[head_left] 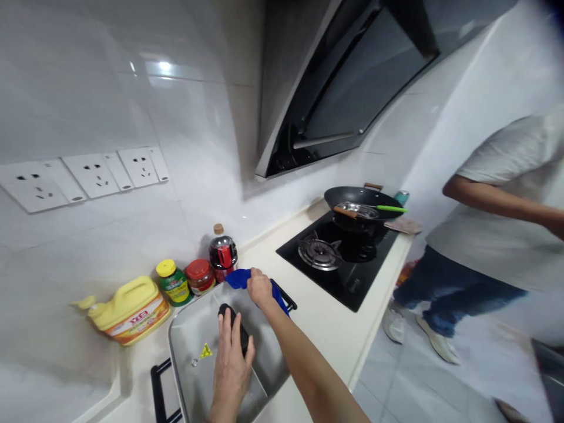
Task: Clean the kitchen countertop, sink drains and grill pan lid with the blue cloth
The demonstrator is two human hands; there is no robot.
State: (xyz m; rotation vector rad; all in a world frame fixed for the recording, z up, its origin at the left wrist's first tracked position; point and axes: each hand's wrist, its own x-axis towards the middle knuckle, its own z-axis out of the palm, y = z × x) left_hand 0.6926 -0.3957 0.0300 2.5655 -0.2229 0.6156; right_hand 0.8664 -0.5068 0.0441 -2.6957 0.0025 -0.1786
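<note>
A rectangular grey pan [180,335] with black side handles [161,388] stands on the counter. It carries a lid, apparently see-through, with a yellow triangle sticker [205,351] and a small round vent. My left hand [231,361] is closed around the black lid handle [244,336], thumb on its right side. At the far right corner of the pan, my right hand [259,288] grips a bunched blue cloth [238,278] and presses it on the rim. Part of the cloth hangs by the far black handle. My right palm is hidden from view.
Behind the pan stand a yellow jug [132,302], a green bottle [175,285], a red-lidded jar [200,276] and a dark bottle [223,252]. To the right is a gas hob [348,276] with a wok [352,197]. A range hood [352,88] overhangs. Another person [497,235] stands at right.
</note>
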